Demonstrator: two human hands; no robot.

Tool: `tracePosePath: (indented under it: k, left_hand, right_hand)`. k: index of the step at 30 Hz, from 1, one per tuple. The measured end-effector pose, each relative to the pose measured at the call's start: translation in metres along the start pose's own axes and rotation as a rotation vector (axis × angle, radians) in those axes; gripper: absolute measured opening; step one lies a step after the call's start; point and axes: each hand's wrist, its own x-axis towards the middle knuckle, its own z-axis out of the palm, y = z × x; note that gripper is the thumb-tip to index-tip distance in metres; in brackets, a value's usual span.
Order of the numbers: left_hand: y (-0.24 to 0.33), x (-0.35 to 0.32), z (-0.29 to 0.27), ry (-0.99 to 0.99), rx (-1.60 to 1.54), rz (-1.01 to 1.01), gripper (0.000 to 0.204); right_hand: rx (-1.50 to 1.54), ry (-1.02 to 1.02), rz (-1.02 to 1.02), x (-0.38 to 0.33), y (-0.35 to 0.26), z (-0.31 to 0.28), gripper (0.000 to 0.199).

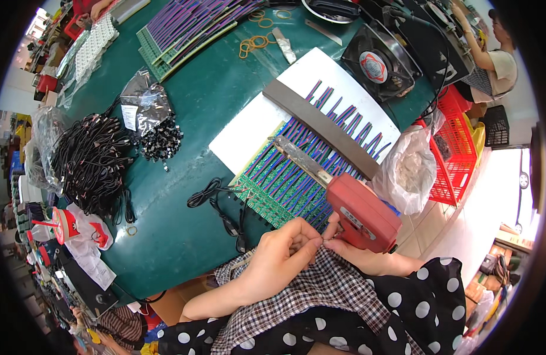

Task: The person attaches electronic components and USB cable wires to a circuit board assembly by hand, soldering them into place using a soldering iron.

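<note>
Closest to the person, over a checked cloth (320, 284) on the lap, the left hand (279, 254) has its grip pinched shut on something thin that is too small to tell. The right hand (359, 254) touches it fingertip to fingertip, and its grip is closed around the handle of a red plastic gun-shaped tool (362, 213).

The tool's long metal tip (299, 158) reaches out over the near edge of the green tabletop (184, 106). Under the tip lies a green board with rows of purple and blue strips (285, 183). A flat grey bar (320, 127) lies across the strips, and a white sheet (249, 127) sits under them.

A black cable (217, 204) curls just left of the board. Further left is a big bundle of black cables (89, 160). Near the far edge lie more striped boards (184, 29) and some rubber bands (254, 42). A black fan (376, 62) stands at the far right corner.
</note>
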Motion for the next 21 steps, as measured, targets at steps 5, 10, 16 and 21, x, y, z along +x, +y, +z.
tracePosePath:
  k: [5,10,16,21]
  left_hand:
    - [-0.002,0.001,-0.001,-0.043,-0.033,-0.011,0.006]
    - [-0.003,-0.017,0.0,0.249,0.202,0.164,0.005]
    - [0.001,-0.006,-0.04,0.77,0.788,0.497,0.011]
    - [-0.011,0.01,-0.042,0.769,0.811,0.367,0.011]
  right_hand:
    - [0.005,0.01,-0.032,0.0,-0.001,0.002,0.081]
    - [-0.231,-0.12,-0.136,0.008,0.001,-0.009,0.075]
    - [-0.275,-0.119,0.036,-0.009,0.001,-0.049,0.062]
    - [-0.076,-0.033,0.114,-0.009,-0.006,-0.03,0.036]
